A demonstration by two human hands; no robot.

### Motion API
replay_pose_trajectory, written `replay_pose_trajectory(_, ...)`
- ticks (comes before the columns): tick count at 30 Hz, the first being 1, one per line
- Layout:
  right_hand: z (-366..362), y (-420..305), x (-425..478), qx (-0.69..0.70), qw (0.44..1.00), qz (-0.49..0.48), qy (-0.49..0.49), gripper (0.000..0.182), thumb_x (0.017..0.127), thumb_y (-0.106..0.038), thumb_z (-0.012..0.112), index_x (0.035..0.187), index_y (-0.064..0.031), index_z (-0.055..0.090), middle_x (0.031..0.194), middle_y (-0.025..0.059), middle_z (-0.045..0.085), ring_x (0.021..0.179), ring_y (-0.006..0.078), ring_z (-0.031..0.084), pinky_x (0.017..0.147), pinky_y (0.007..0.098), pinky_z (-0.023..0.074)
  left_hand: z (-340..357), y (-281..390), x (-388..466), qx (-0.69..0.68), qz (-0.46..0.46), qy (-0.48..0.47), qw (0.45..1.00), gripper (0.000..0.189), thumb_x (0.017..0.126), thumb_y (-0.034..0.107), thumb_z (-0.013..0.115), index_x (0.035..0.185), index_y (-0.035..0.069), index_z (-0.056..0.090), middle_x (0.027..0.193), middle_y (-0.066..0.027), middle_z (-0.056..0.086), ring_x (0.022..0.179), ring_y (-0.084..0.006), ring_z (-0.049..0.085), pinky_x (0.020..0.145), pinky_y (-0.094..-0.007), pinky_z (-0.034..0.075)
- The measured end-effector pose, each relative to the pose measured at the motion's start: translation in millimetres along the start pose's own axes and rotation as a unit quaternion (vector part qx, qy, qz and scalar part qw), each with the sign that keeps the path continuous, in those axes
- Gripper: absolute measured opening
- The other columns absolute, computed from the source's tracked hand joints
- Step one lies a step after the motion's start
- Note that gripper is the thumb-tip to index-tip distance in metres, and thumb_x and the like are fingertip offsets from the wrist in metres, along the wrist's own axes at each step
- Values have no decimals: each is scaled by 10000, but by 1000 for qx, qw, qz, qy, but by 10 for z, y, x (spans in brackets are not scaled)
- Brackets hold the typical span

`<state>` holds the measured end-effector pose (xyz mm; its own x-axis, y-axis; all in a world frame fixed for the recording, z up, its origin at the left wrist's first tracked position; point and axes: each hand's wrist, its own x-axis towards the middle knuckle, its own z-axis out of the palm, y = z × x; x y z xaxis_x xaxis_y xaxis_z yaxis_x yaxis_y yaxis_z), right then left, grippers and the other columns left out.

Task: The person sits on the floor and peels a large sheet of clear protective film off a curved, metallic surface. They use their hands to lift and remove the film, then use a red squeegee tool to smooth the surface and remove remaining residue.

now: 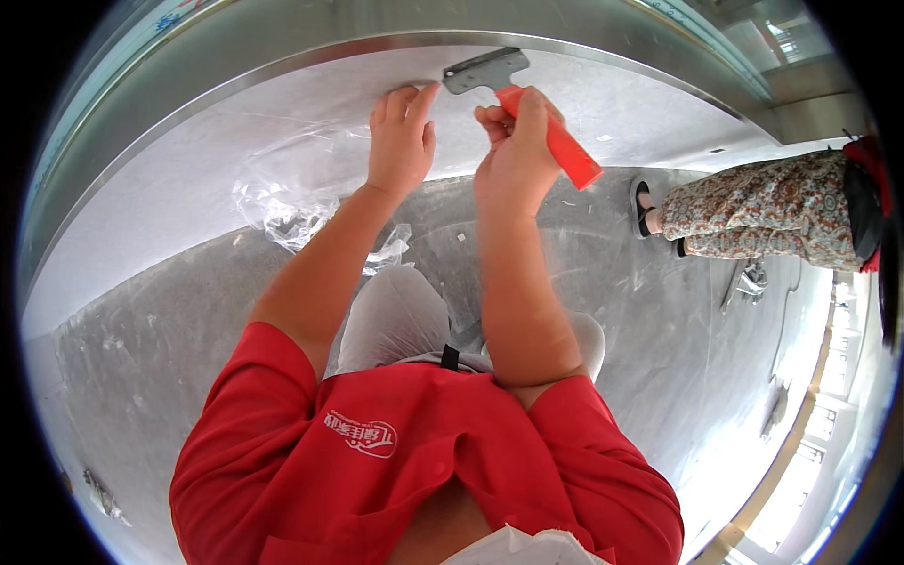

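My right hand (pixel 519 155) grips the red handle (pixel 575 161) of a scraper. Its grey metal blade (pixel 486 70) is up by the lower edge of a metal trim strip (pixel 381 44), over a pale wall panel (pixel 607 99). Whether the blade's edge touches the trim cannot be told. Left of the blade is my left hand (pixel 401 145), holding nothing. Its index finger points to the blade's near corner, and the other fingers curl toward the panel. The index fingertip is at or very near that corner; contact is unclear.
Crumpled clear plastic film (pixel 293 215) hangs along the panel's foot and onto the grey, dusty floor (pixel 635 339). At the right stands another person in patterned trousers (pixel 763 201). Behind them, a dark item with clear plastic (pixel 750 281) lies on the floor. Glass (pixel 116 63) rises above the trim.
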<state>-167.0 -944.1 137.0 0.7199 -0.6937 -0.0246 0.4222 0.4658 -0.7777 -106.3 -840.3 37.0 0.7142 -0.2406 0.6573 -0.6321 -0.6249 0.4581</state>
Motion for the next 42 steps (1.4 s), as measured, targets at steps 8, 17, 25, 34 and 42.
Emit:
replay_pose_trajectory(8,235,149,-374,-1,999,30,-29,258,906,-143,572,1061,47,493,904,116,589,681,155,580,653,299,535,5,-75,-38,16,12,5,1000,476,751,18,611,1210,116,532,1122,-110,518,1048,-342,482,886,-486,379)
replay_pose_trajectory(17,116,254,-509,-15,993,63,-95,209,923,-116,537,1050,46,500,828,84,578,702,134,555,676,272,479,5,-104,-150,-96,-106,-164,976,552,860,266,573,1387,156,449,1257,-94,506,1140,-335,449,976,-451,340)
replay_pose_trajectory(25,-972,-719,-142,-204,946,-214,-133,205,916,-38,526,1111,21,509,1007,156,584,727,179,597,647,309,539,42,40,-99,7,16,18,1000,508,790,48,642,1283,88,526,1193,-141,503,1106,-346,471,960,-449,366)
replay_pose_trajectory(34,-1861,-2173,2178,-661,489,-569,18,253,794,-30,652,1022,-134,610,1181,110,511,1056,351,530,828,415,483,-108,490,21,64,7,94,994,491,844,105,638,1311,58,495,1248,-156,469,1143,-329,436,995,-439,322)
replay_pose_trajectory(42,-1564,-2120,3556,-885,302,-352,44,168,901,-165,516,1059,-174,570,1146,93,520,1025,343,600,798,445,550,196,673,137,13,-60,159,985,379,841,96,661,1196,44,539,1050,-87,576,962,-244,527,931,-382,379)
